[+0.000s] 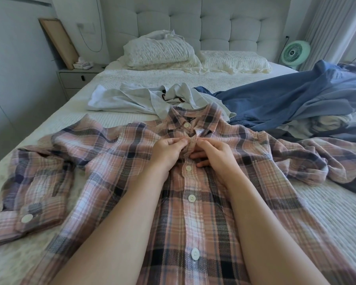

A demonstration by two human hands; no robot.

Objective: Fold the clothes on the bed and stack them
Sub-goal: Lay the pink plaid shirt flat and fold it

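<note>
Bare forearms run up from the near edge of the bed, and both meet at the chest of the pink, navy and white plaid flannel shirt (132,161), which lies front-up across the near half of the white quilted bed (327,212). The left hand (167,150) pinches the button placket just below the collar, fingers curled tight on the cloth. The right hand (214,154) curls round the opposite edge of the placket, thumb tucked under the fabric. It looks like a buttoning job on the second button down; the white buttons (191,198) below sit closed in a row.

To do this well: keep both edges level, hold the hole taut, feed the button through flat, then smooth the front before any fold. The left sleeve lies doubled toward the bed's left edge; the right sleeve is bunched toward the right edge and wants straightening.

Beyond the collar wait a crumpled white garment (127,97) and a rumpled blue garment (286,99), both unfolded, toward the headboard end.
</note>
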